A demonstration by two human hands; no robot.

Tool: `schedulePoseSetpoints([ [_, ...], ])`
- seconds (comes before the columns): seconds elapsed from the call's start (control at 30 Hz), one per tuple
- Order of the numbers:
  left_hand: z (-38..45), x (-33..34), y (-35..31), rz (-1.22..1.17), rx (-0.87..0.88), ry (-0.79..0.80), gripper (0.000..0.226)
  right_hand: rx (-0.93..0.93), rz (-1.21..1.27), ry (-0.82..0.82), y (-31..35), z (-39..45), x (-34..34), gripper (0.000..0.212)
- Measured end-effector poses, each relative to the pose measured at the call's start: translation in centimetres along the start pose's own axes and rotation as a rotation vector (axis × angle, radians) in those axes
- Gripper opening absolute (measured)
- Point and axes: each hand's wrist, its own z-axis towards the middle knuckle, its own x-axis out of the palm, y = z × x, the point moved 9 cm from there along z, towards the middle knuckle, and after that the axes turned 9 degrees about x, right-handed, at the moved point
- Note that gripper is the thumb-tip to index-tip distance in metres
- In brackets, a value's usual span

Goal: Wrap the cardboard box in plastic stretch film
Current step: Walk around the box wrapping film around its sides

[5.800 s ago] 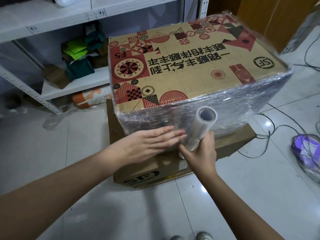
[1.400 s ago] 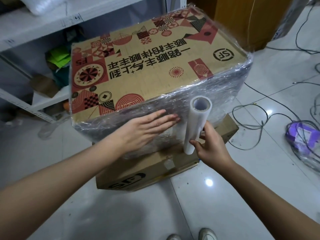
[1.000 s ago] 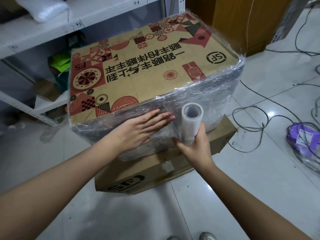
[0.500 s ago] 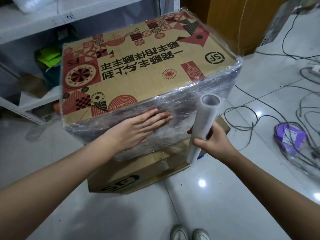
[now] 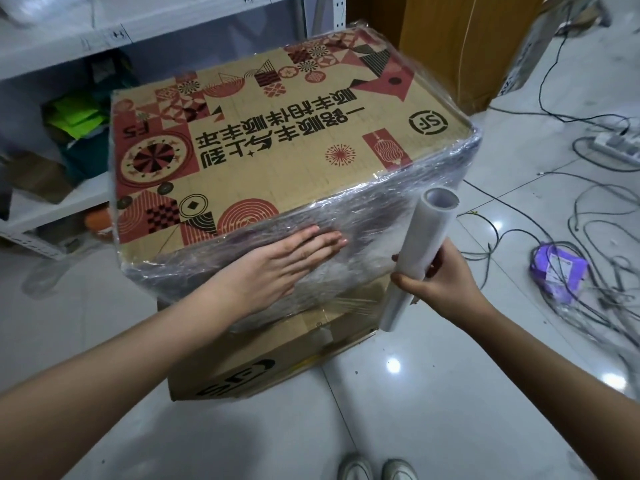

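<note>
two cardboard boxes – a printed box (image 5: 277, 140) stacked on a plain box (image 5: 263, 355), one film roll (image 5: 420, 247), two hands – left hand (image 5: 277, 268), right hand (image 5: 440, 282), one purple parcel (image 5: 557, 271), two shoes (image 5: 375, 469), one power strip (image 5: 620, 145) maybe, blurry

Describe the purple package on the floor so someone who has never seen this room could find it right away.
Start at the big film-wrapped cardboard box in the middle of the floor and look to its right, past the right hand gripping the film roll. The purple package lies among tangled dark cables, the only purple thing there.
</note>
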Motion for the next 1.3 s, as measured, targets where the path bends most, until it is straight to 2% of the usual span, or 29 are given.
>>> schedulePoseSetpoints([
  [0.17,-0.1,0.0,-0.1,-0.043,-0.007,0.0,0.075,0.031,-0.128,0.039,-0.2,0.3,-1.2,0.038],
  [0.3,0.1,-1.0,-1.0,-0.039,0.0,0.036,0.075,0.072,-0.09,0.065,0.0,0.6,-1.2,0.035],
  [0.43,1.7,-3.0,-1.6,-0.006,-0.001,-0.056,0.078,0.085,-0.072,0.028,0.1,0.7,-1.4,0.03],
  [0.53,2.5,-2.5,1.3,-0.05,-0.074,-0.093,0.072,0.104,-0.031,0.012,-0.2,0.5,-1.5,0.033],
  [0.6,2.4,-1.7,2.4,0.003,-0.102,-0.077,0.071,0.117,-0.006,0.007,-0.4,0.5,-1.5,0.035],
  [0.73,2.1,-0.9,2.8,0.002,-0.15,-0.005,0.072,0.101,-0.021,0.068,0.4,0.9,-1.0,0.037],
  [0.9,3.0,-2.0,2.4,-0.041,-0.2,-0.068,0.071,0.084,-0.025,0.046,1.2,1.7,-1.5,0.047],
  [0.93,3.3,-2.5,2.2,-0.056,-0.193,-0.091,0.071,0.079,-0.003,0.038,1.2,1.7,-1.5,0.049],
  [1.0,4.2,-2.9,0.0,-0.058,-0.055,-0.106,0.074,0.073,0.034,0.017,0.9,1.7,-1.7,0.051],
  [1.07,5.3,-2.9,-2.8,-0.007,0.108,-0.08,0.068,0.075,0.05,-0.012,0.4,1.6,-2.0,0.051],
  [1.1,5.9,-2.3,-3.4,0.009,0.13,-0.031,0.065,0.07,0.049,-0.022,0.3,1.5,-2.1,0.049],
  [1.17,6.7,-0.9,-3.1,-0.027,0.088,0.048,0.069,0.044,0.046,-0.032,0.5,1.4,-2.1,0.044],
  [1.3,6.8,1.1,-2.5,0.008,0.024,0.041,0.071,-0.002,0.081,-0.033,1.4,1.5,-2.1,0.037],
])
